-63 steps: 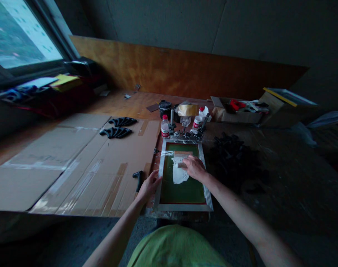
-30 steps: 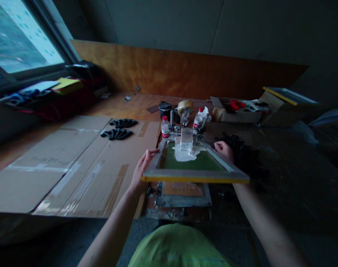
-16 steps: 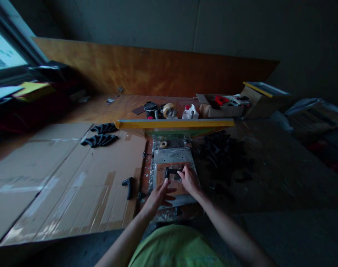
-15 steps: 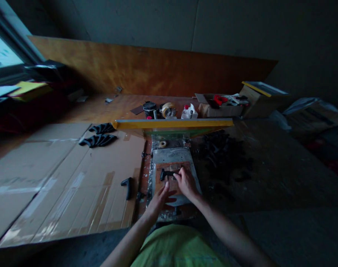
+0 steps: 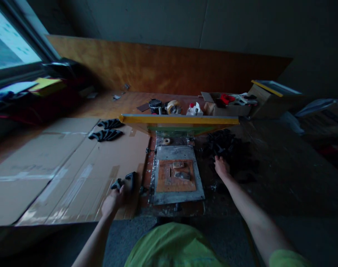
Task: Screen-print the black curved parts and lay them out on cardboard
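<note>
My left hand [image 5: 112, 202] is closed on a black L-shaped handle [image 5: 117, 184] at the cardboard's front right part. Just right of it lies a second black handle [image 5: 130, 178]. My right hand [image 5: 221, 167] is at the left front of a heap of black handles [image 5: 227, 146], its fingers closed around one; that piece is mostly lost in the dark. Between my hands is a wooden board [image 5: 163, 181] on a grey metal plate [image 5: 173, 198]. Small blocks [image 5: 182, 175] are fixed on the board, with no handle over them.
A yellow-edged frame [image 5: 180, 119] hangs tilted behind the plate. More black handles [image 5: 106, 135] lie in rows on the cardboard sheet [image 5: 71, 159]. Behind stand a dark tub [image 5: 155, 106], tape rolls [image 5: 174, 107], a red-capped bottle [image 5: 191, 109] and a carton [image 5: 230, 110] of tools.
The black handle has left the wooden board and is now in my left hand over the cardboard. My right hand has moved right, from the board to the dark heap.
</note>
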Available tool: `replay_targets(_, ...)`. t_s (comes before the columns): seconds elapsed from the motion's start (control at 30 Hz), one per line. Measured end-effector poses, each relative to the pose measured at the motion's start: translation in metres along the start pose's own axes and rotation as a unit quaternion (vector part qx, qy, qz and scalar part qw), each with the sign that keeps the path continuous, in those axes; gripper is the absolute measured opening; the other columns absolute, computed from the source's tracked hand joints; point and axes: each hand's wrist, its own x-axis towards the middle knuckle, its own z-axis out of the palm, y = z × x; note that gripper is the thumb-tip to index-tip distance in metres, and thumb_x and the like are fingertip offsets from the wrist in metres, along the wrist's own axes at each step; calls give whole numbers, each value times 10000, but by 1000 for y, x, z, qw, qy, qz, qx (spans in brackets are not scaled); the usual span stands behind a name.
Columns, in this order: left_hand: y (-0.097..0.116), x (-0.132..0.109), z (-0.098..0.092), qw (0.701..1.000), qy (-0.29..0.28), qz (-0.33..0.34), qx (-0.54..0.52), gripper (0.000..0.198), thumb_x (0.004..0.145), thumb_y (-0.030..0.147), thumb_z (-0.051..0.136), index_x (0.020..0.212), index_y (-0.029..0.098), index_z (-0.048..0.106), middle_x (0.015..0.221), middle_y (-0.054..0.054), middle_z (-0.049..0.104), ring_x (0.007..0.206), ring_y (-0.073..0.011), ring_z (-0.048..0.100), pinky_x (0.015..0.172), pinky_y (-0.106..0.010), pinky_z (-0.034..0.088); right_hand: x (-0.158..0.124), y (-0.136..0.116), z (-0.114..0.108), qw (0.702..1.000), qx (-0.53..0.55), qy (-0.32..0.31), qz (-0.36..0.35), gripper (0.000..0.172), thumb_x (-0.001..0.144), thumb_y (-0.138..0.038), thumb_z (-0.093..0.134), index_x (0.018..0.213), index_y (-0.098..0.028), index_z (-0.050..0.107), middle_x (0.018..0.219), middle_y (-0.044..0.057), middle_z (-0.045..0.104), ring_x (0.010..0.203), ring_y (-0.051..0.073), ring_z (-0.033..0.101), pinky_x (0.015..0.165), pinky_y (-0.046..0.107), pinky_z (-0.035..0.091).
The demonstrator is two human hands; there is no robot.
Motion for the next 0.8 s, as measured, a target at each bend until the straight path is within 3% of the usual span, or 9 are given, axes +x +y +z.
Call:
replay_targets(0.1, 4, -2, 5, 999, -31, 1, 35, 657, 876, 617, 230, 1008, 145, 668, 1020, -241, 710, 971, -390, 676, 811, -484, 492, -3, 3, 8, 999, 31, -5, 25, 354, 930, -205, 470, 1278, -185, 533, 1061, 145, 656, 966, 232, 652, 778, 325, 494)
replay_targets(0.2, 17, -2, -5, 997, -47, -1, 63, 724, 871, 665, 186, 1070, 170, 675, 1141, -228, 680, 1086, -404, 626, 889, -508, 451, -18, -14, 9, 990, 131, 58, 12, 399, 922, -211, 474, 1317, -194, 522, 1119, 119, 661, 1020, 216, 640, 849, 325, 496)
replay_targets(0.3, 41, 0, -30, 1000, 0, 3, 17, 679, 883, 651, 229, 1019, 171, 690, 1030, -210, 705, 992, -371, 656, 842, -472, 463, -47, -47, 6, 956, 230, 93, -155, 394, 925, -210, 467, 1307, -229, 563, 1129, 82, 652, 1017, 185, 625, 875, 299, 494)
replay_targets(0.37, 70, 0, -52, 992, 36, 67, -102, 611, 899, 618, 267, 1012, 180, 678, 876, -147, 711, 800, -275, 675, 748, -379, 483, -67, -74, 3, 922, 246, 77, -288, 389, 935, -202, 452, 1292, -268, 591, 1072, 56, 653, 963, 159, 622, 851, 268, 495)
replay_targets(0.47, 133, -4, -92, 946, 53, 161, -277, 639, 912, 641, 193, 1160, 209, 592, 673, -19, 628, 525, -139, 556, 577, -250, 450, -89, -111, -7, 887, 192, 59, -416, 400, 933, -152, 435, 1249, -295, 634, 1000, 54, 649, 953, 169, 592, 844, 275, 486)
replay_targets(0.57, 194, -15, -134, 805, 45, 241, -540, 644, 870, 698, 300, 1106, 170, 582, 603, 10, 559, 462, -103, 478, 490, -210, 402, -98, -136, -17, 887, 115, 52, -444, 422, 911, -107, 439, 1236, -276, 649, 992, 85, 647, 987, 216, 560, 857, 329, 477)
replay_targets(0.63, 217, -23, -155, 748, 30, 271, -605, 624, 852, 715, 333, 896, 156, 607, 570, -1, 545, 454, -96, 457, 463, -204, 384, -101, -143, -22, 894, 96, 48, -436, 430, 900, -94, 448, 1241, -262, 646, 1004, 101, 649, 999, 232, 556, 864, 349, 477)
replay_targets(0.7, 222, -32, -166, 743, 23, 276, -609, 619, 845, 716, 350, 756, 154, 593, 544, -11, 538, 451, -98, 446, 447, -208, 373, -101, -141, -25, 892, 100, 50, -439, 403, 893, -111, 487, 1225, -265, 655, 1032, 98, 656, 1002, 227, 571, 870, 345, 484)
replay_targets(0.8, 199, -46, -158, 766, -10, 262, -587, 646, 836, 715, 378, 816, 132, 656, 634, -41, 615, 536, -122, 525, 493, -219, 411, -89, -120, -32, 902, 135, 88, -402, 267, 888, -181, 557, 1109, -222, 702, 983, 54, 700, 863, 163, 626, 793, 279, 521)
